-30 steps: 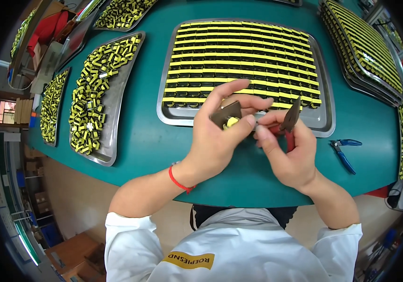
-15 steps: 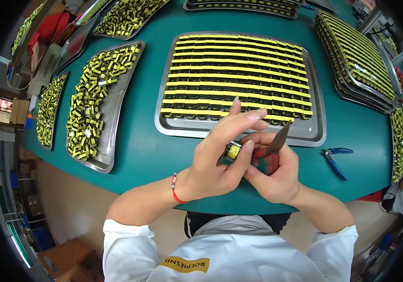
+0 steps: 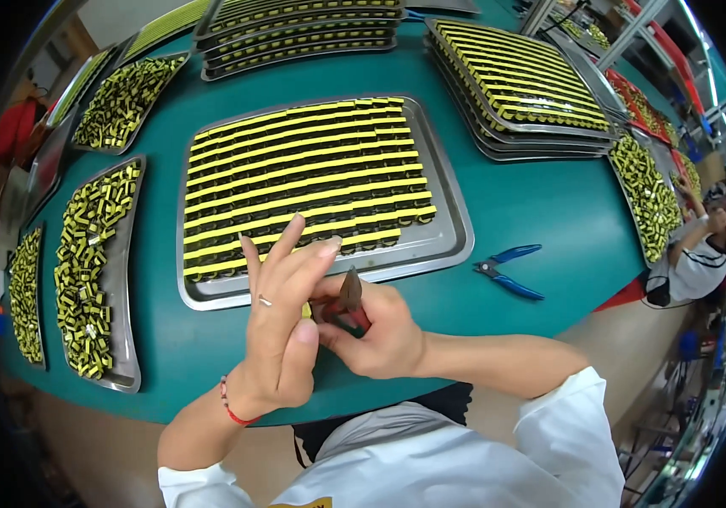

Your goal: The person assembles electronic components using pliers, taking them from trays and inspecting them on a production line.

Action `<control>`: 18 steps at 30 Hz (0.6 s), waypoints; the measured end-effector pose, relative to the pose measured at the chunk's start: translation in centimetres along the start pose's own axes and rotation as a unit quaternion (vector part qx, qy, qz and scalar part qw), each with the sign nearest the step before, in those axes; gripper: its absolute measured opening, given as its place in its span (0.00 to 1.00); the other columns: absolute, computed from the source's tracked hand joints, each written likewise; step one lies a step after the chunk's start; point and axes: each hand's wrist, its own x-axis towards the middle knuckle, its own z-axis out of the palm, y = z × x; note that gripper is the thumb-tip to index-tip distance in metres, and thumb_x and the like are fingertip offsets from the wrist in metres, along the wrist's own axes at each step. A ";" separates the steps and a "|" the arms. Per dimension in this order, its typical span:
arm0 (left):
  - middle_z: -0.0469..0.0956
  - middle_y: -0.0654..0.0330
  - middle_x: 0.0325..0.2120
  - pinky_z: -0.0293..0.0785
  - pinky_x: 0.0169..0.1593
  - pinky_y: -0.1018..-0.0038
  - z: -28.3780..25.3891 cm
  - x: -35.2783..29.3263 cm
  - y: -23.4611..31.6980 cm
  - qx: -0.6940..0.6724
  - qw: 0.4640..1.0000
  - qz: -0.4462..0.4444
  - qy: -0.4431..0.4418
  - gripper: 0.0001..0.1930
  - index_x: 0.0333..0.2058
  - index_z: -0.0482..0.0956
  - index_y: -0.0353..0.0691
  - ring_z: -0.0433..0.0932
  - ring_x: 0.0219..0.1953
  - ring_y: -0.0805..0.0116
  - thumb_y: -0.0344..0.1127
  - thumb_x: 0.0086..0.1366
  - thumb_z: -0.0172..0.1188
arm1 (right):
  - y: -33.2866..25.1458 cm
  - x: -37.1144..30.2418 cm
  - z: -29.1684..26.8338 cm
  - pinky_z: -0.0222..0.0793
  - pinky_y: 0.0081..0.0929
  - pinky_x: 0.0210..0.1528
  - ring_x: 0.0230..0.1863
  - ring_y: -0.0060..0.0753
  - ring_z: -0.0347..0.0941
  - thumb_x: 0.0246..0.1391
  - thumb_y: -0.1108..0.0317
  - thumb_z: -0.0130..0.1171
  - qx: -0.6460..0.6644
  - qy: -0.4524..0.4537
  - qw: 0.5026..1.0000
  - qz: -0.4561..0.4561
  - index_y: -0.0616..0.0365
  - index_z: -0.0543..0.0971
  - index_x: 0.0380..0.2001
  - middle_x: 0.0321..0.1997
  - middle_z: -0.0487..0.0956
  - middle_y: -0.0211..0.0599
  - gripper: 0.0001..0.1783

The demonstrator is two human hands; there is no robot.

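My left hand (image 3: 282, 322) pinches a small yellow-and-black part, with most of it hidden behind the thumb and fingers; a sliver of its yellow face (image 3: 306, 311) shows. My right hand (image 3: 384, 334) is closed around red-handled pliers (image 3: 351, 296), their dark jaws pointing up and away from me. Both hands meet close together over the near edge of the large metal tray (image 3: 456, 245). In that tray, rows of yellow-topped black parts (image 3: 304, 182) stand lined up, with the nearest row shorter at its right end.
Blue-handled cutters (image 3: 511, 271) lie right of the tray. At left, a tray (image 3: 130, 339) holds loose yellow-and-black parts. Stacked trays of lined-up parts (image 3: 524, 76) stand at the far right, and another stack (image 3: 295, 38) at the back. Another person (image 3: 702, 245) sits at the right.
The view has swung to the right, so the table things appear further left. My hands stay close together, still with the pliers and the small part; the part is now more hidden.
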 end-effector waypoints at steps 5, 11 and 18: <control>0.75 0.47 0.55 0.33 0.70 0.41 1.4 1.0 0.5 -0.007 0.998 0.066 0.001 0.39 0.66 0.57 0.36 0.66 0.65 0.44 0.21 0.55 0.60 | -0.5 -0.1 -1.0 0.75 0.27 0.48 0.44 0.27 0.77 0.53 0.86 0.49 0.068 -0.003 0.998 0.004 0.66 0.70 0.54 0.44 0.78 0.36 0.24; 0.73 0.44 0.56 0.39 0.71 0.47 1.2 0.3 -0.1 -0.036 0.997 0.040 0.059 0.42 0.66 0.56 0.33 0.71 0.62 0.50 0.26 0.55 0.68 | 0.6 0.4 -1.5 0.72 0.23 0.43 0.41 0.23 0.75 0.52 0.87 0.51 0.053 -0.030 0.997 0.038 0.67 0.74 0.47 0.42 0.78 0.35 0.17; 0.73 0.43 0.55 0.39 0.72 0.52 0.8 0.3 -0.3 -0.112 0.991 0.013 0.071 0.36 0.66 0.56 0.30 0.73 0.60 0.53 0.27 0.60 0.60 | 1.4 0.7 -1.1 0.72 0.22 0.42 0.40 0.21 0.74 0.55 0.83 0.57 0.074 -0.022 0.997 -0.002 0.66 0.75 0.46 0.41 0.78 0.34 0.14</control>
